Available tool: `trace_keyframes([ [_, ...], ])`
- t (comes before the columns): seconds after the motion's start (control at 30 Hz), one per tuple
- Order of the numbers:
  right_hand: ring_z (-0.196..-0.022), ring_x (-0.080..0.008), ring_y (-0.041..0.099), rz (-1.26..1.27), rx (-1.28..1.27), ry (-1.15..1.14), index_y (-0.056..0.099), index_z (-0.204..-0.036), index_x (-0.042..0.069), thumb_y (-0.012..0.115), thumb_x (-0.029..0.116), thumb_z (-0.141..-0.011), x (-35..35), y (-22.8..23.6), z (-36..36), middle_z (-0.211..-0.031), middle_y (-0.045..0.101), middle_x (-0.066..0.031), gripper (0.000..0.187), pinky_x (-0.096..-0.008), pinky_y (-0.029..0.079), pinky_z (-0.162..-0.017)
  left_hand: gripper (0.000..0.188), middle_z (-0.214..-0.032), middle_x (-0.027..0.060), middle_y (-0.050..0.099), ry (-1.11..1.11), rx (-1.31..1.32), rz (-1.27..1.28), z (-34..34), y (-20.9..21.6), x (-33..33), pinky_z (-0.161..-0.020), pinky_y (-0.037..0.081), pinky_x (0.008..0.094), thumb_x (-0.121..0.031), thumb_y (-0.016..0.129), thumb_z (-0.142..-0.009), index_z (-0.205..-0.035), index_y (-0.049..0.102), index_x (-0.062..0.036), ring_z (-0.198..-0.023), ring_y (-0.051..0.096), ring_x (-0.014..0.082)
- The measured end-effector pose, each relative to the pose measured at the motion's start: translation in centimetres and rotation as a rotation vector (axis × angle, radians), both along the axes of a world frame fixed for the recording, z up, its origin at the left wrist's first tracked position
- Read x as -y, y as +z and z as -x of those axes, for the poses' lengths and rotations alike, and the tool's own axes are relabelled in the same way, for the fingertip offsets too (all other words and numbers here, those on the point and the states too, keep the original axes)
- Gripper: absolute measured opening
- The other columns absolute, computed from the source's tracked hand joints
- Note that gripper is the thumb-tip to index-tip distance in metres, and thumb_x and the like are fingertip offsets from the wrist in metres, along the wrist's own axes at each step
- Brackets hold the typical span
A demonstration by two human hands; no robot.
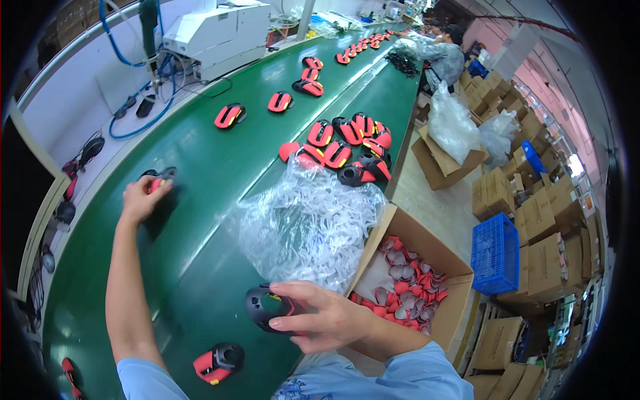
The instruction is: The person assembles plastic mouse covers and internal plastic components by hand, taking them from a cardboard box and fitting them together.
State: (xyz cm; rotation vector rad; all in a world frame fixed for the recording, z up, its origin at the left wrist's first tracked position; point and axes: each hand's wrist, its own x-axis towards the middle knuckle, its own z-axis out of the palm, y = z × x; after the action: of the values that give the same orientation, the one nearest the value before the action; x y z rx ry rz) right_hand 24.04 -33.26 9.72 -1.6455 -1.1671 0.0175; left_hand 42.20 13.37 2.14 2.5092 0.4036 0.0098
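Observation:
My right hand (327, 317) is closed round a black plastic housing (257, 308) with a round opening, held above the near part of the green conveyor belt (220, 267). Farther off on the left, my left hand (138, 202) has its fingers closed on a red-and-black plastic housing (168, 175), which is slightly blurred and partly covered by the fingers. Below and left of my right hand lies another red-and-black housing (219, 363). A clear plastic bag (293, 220) of small translucent white pieces rests on the belt, beyond my right hand.
Several red-and-black housings (337, 153) are heaped past the bag; more lie along the belt. At the belt's right edge stands an open carton (457, 283) of red and grey curved pieces. A blue crate (495, 253) and stacked cartons (493, 193) line the right. Another person (443, 57) sits far off.

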Motion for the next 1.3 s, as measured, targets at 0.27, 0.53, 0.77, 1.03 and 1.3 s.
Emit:
trace_keyframes([
  [0.27,-0.137,-0.0454,0.058,0.023,0.028,-0.001,0.074,-0.129,0.015,0.084,0.009,-0.071,-1.8,-1.1,1.6,-0.156,0.05,-0.0307,0.06,-0.048,0.055,-0.102,0.068,-0.145,0.0233,0.054,-0.048,0.404,0.147,34.0,9.9,3.7,-0.113,0.045,0.0444,-0.048,0.091,-0.081,-0.135,0.069,-0.0121,-0.131,0.056,0.0342],
  [0.53,-0.14,-0.0465,0.057,0.198,0.209,0.652,0.068,-0.139,0.011,0.074,0.004,-0.069,-20.9,0.7,2.1,-0.159,0.05,-0.025,0.071,-0.0517,0.05,-0.114,0.071,-0.162,0.0344,0.033,0.071,0.055,-0.218,56.5,4.6,14.7,-0.118,0.034,0.0625,-0.058,0.092,-0.071,-0.125,0.075,-0.0169,-0.14,0.04,0.0545],
  [0.77,-0.142,-0.0443,0.053,0.244,0.47,0.995,0.058,-0.151,0.017,0.077,0.012,-0.079,-37.8,-4.7,10.7,-0.163,0.047,-0.0202,0.075,-0.0513,0.048,-0.116,0.076,-0.171,0.0294,0.031,0.204,-0.018,-0.433,58.3,3.6,13.8,-0.124,0.024,0.0638,-0.057,0.09,-0.072,-0.134,0.073,-0.0153,-0.155,0.029,0.052],
  [1.03,-0.135,-0.0407,0.06,0.105,0.501,0.739,0.059,-0.15,0.011,0.076,0.034,-0.098,-32.6,-1.0,3.6,-0.155,0.056,-0.023,0.059,-0.0517,0.052,-0.11,0.086,-0.171,0.0307,0.03,0.283,-0.024,-0.479,57.4,3.6,14.3,-0.123,0.028,0.0639,-0.053,0.092,-0.071,-0.139,0.066,-0.0073,-0.155,0.029,0.0541],
  [1.3,-0.075,-0.0132,0.068,0.159,0.155,0.008,0.079,-0.106,-0.001,0.077,0.013,-0.098,-8.5,3.6,-9.6,-0.09,0.078,-0.007,0.016,-0.0291,0.053,-0.068,0.08,-0.157,0.0251,0.051,0.013,0.275,-0.252,43.9,5.4,19.5,-0.119,0.038,0.0583,-0.043,0.089,-0.08,-0.143,0.061,-0.0017,-0.146,0.043,0.0487],
])
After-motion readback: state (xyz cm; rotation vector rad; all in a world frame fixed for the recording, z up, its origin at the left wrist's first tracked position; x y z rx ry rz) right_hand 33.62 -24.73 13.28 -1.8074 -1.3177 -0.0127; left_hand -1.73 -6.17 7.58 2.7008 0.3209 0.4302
